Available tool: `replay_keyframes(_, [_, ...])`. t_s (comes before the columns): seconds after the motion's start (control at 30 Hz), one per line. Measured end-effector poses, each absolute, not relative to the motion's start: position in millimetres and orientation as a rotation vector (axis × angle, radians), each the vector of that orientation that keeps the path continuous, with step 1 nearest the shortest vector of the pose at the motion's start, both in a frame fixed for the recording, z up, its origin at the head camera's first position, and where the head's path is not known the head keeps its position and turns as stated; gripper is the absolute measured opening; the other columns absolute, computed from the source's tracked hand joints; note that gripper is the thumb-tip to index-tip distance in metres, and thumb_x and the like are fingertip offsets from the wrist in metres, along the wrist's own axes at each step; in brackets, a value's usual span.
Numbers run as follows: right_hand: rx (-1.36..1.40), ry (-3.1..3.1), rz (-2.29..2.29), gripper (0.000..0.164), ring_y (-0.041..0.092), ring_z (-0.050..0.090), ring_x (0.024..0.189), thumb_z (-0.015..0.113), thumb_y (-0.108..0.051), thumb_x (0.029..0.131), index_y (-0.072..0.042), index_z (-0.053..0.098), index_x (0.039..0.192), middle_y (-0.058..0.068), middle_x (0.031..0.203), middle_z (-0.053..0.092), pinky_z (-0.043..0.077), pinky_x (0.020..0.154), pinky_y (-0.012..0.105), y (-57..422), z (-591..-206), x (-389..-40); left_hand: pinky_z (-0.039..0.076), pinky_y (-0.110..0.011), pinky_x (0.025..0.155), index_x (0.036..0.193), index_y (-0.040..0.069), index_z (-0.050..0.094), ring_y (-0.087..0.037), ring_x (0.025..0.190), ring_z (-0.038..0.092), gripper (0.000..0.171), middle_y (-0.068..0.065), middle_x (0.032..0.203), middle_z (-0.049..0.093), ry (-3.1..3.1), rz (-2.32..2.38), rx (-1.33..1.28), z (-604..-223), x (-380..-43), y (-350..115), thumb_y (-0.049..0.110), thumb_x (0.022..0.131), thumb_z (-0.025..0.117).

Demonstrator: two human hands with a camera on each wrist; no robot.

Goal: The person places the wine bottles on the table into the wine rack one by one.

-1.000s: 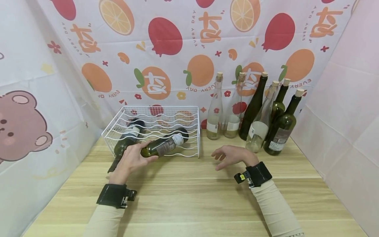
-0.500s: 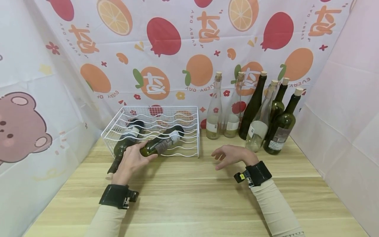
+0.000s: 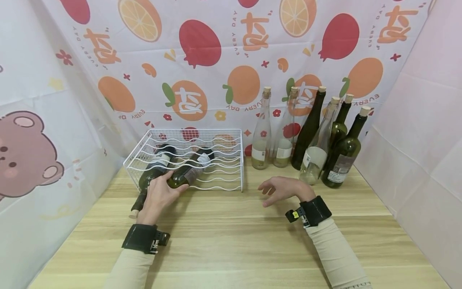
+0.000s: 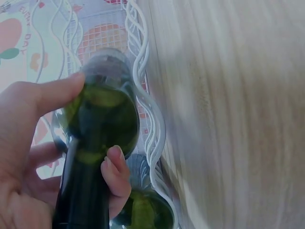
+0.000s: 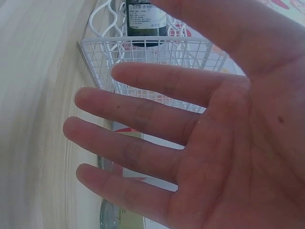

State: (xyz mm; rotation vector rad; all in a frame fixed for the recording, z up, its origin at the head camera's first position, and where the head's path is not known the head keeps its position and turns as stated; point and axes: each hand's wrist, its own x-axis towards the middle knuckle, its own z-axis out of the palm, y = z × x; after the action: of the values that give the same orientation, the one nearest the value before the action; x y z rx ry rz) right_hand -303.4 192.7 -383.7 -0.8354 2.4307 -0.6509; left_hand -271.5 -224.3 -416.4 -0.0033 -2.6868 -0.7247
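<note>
"Fruit-patterned cloth [image 3: 223, 72] covers the back, doesn't it?"

"Yes, with a cartoon bear [image 3: 27, 154] on the sheet at the left, and a wood-grain table [image 3: 234, 241] below."

"What stands on it?"

"A white wire rack [image 3: 241, 164] towards the back, and six corked bottles [image 3: 341, 164] upright to its right."

"And the hands?"

"The left hand [image 3: 159, 196] has its fingers wrapped round the neck and shoulder of a green bottle [image 3: 190, 170]. That one lies slanted in the rack, base to the back, just beside a second bottle [image 3: 146, 180] lying there. The right hand [image 3: 281, 188] is held over the table between rack and standing bottles, fingers stretched out."

"Anything different from a second ago?"

"The gripped bottle's base has swung left and further back, so it slants more like its neighbour. The left hand shifted only a little. The right hand and the upright bottles look the same."
</note>
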Motion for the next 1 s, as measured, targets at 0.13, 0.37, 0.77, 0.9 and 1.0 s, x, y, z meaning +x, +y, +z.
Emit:
replay_keyframes(0.13, [-0.829,2.428,-0.657,0.066,0.036,0.064,0.127,0.080,-0.032,0.090,-0.001,0.058,0.143,0.020,0.137,0.067,0.052,0.107,0.046,192.7,-383.4,-303.4,0.049,-0.062,0.092,0.145,-0.005,0.054,-0.057,0.120,0.060,0.081,-0.037,0.133,0.061,-2.674,-0.745,0.064,-415.9,-271.7,-224.0,0.040,0.084,0.082])
replay_keyframes(0.37, [-0.841,2.428,-0.658,0.066,0.036,0.065,0.127,0.080,-0.032,0.090,-0.001,0.058,0.143,0.020,0.136,0.067,0.053,0.106,0.046,192.9,-383.9,-303.7,0.043,-0.068,0.103,0.148,-0.008,0.049,-0.060,0.127,0.053,0.080,-0.038,0.139,0.056,-2.673,-0.770,0.104,-416.6,-272.1,-224.3,0.034,0.087,0.080])
replay_keyframes(0.77, [-0.825,2.425,-0.662,0.066,0.036,0.064,0.128,0.080,-0.032,0.090,-0.001,0.058,0.143,0.020,0.137,0.066,0.052,0.107,0.046,193.7,-382.8,-303.4,0.038,-0.070,0.108,0.152,-0.011,0.040,-0.061,0.131,0.048,0.077,-0.042,0.142,0.050,-2.713,-0.802,0.149,-419.0,-274.2,-220.7,0.027,0.093,0.074])
replay_keyframes(0.9, [-0.824,2.426,-0.661,0.065,0.035,0.064,0.127,0.080,-0.032,0.090,-0.001,0.058,0.143,0.020,0.137,0.067,0.052,0.107,0.046,193.6,-383.3,-303.6,0.040,-0.072,0.105,0.151,-0.013,0.039,-0.062,0.128,0.049,0.075,-0.045,0.139,0.050,-2.705,-0.804,0.145,-420.6,-272.0,-218.4,0.023,0.094,0.073])
replay_keyframes(1.0, [-0.825,2.422,-0.660,0.064,0.036,0.064,0.128,0.079,-0.031,0.091,0.000,0.058,0.143,0.020,0.137,0.066,0.052,0.107,0.046,193.4,-383.4,-303.6,0.040,-0.073,0.103,0.150,-0.014,0.038,-0.063,0.127,0.049,0.074,-0.047,0.137,0.050,-2.705,-0.805,0.135,-421.6,-270.3,-217.2,0.020,0.094,0.073])
